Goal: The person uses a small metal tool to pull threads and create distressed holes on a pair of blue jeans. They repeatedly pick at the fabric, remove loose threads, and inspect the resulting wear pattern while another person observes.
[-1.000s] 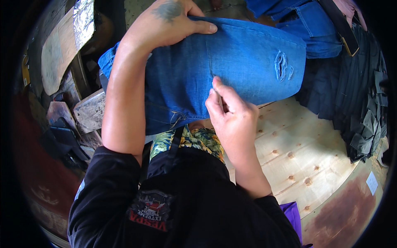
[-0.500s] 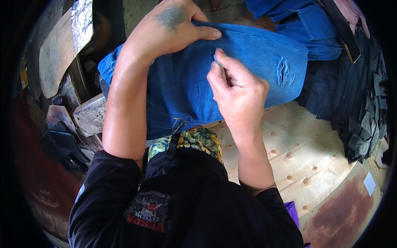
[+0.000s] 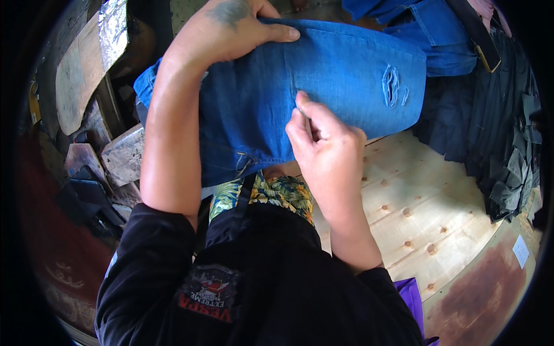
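Note:
A blue denim garment piece, like a jeans leg, lies stretched out in front of me, with a frayed rip near its right end. My left hand grips its far edge, the thumb pressed on top and most of the fingers hidden. Over the middle of the cloth, my right hand is closed in a pinch. A thin greyish sliver shows between its fingers, too small to name. The fingertips are at a faint vertical line in the denim. Loose yellowish threads show by the near edge.
Under the denim on the right is a pale knotted wooden board. Dark cloth pieces are heaped at the right, more blue denim at the far right. Wooden pieces and a dark phone-like object lie left.
My right hand has moved nearer to me along the line in the denim, still pinched. My left hand and the cloth have shifted slightly up and left in view.

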Motion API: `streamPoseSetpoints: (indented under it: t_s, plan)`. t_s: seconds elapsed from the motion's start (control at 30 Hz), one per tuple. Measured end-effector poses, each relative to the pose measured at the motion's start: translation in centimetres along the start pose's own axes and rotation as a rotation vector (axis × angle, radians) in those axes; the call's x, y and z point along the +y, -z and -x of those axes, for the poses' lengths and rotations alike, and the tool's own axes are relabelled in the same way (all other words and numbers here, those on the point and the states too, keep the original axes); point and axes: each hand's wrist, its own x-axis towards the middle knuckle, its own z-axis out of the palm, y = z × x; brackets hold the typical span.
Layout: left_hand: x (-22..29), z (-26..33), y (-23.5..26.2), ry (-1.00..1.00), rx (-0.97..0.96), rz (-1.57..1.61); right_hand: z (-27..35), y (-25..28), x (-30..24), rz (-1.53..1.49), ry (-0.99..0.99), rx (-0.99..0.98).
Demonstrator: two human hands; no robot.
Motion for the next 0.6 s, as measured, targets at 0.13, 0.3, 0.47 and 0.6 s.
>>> streamPoseSetpoints:
  t_s: [0.13, 0.3, 0.47, 0.6]
  plan:
    - [-0.4, -0.1, -0.7, -0.071, 0.084, -0.062, 1.7, -0.2, 0.8, 0.025, 0.059, 0.046]
    - [-0.2, -0.1, -0.6, -0.031, 0.05, -0.06, 2.2, -0.3, 1.1, -0.046, 0.061, 0.075]
    - [0.1, -0.2, -0.4, 0.019, 0.016, -0.032, -0.8, -0.2, 1.2, -0.058, 0.117, 0.104]
    - [0.3, -0.2, -0.3, 0.014, 0.011, -0.013, -3.8, -1.3, 1.2, -0.066, 0.108, 0.084]
